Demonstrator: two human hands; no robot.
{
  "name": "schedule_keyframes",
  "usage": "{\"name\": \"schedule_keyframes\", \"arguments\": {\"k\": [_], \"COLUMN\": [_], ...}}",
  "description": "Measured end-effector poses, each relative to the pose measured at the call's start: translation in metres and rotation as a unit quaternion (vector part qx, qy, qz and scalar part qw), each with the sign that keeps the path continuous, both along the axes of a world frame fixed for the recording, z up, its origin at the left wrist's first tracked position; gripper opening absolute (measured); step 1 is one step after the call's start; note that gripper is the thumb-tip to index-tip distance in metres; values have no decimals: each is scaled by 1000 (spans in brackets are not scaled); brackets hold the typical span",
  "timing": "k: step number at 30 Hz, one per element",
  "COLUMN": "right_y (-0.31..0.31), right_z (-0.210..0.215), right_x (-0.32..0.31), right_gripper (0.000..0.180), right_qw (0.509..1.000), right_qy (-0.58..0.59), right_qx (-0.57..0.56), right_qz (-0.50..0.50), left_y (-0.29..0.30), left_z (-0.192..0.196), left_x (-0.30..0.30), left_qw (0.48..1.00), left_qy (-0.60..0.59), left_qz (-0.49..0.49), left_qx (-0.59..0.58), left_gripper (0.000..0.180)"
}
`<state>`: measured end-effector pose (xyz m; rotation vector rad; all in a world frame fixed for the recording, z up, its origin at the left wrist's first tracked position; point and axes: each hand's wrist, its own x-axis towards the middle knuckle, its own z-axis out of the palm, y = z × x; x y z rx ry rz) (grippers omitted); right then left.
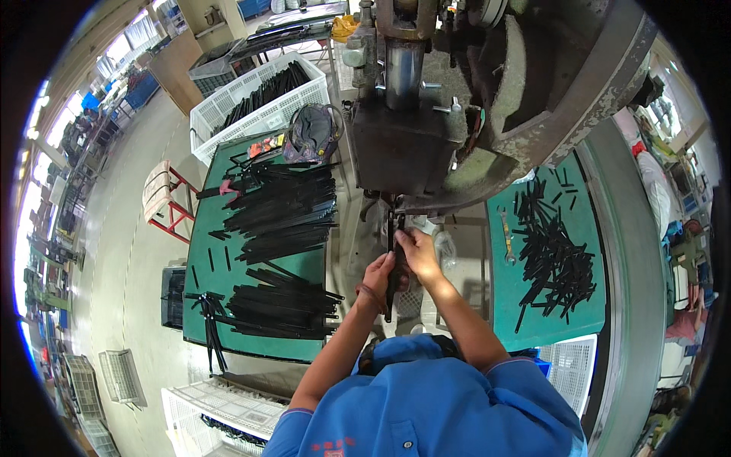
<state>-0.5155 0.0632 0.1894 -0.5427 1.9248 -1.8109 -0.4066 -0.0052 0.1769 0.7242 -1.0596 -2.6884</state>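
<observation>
Below the dark head of a press machine (403,145), both my hands are closed around long, thin black strips. My left hand (377,273) grips a black strip (390,297) that stands lengthwise, its lower end reaching toward me. Close beside it on the right, my right hand (417,253) pinches a black piece near the upper end, just under the machine. Whether both hands hold the same strip or two separate ones is hard to see. A dark band circles my left wrist.
Black strips (282,213) lie piled on the green table (209,263) to my left. Shorter black pieces (556,259) and a wrench (507,236) rest on the green table (525,335) at right. A white crate (263,103) of strips stands far left, beyond a dark bag (312,133).
</observation>
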Motion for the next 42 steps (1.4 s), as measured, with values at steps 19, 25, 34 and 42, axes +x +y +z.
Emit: {"name": "schedule_keyframes", "arguments": {"k": [19, 25, 34, 42], "right_y": [-1, 14, 12, 13], "right_z": [15, 18, 16, 34], "right_x": [17, 33, 32, 31], "right_gripper": [27, 24, 24, 25], "right_qw": [998, 994, 996, 997], "right_qy": [-33, -103, -89, -62], "right_qx": [42, -18, -4, -31], "right_qz": [28, 24, 16, 36], "left_y": [-33, -39, -43, -46], "left_z": [43, 48, 51, 57], "left_x": [52, 51, 50, 51], "left_qw": [984, 981, 978, 978], "left_qy": [-10, -12, -14, 33], "left_qz": [-124, -138, -148, -162], "left_qx": [-124, -137, -144, -129], "left_gripper": [28, 29, 29, 29]}}
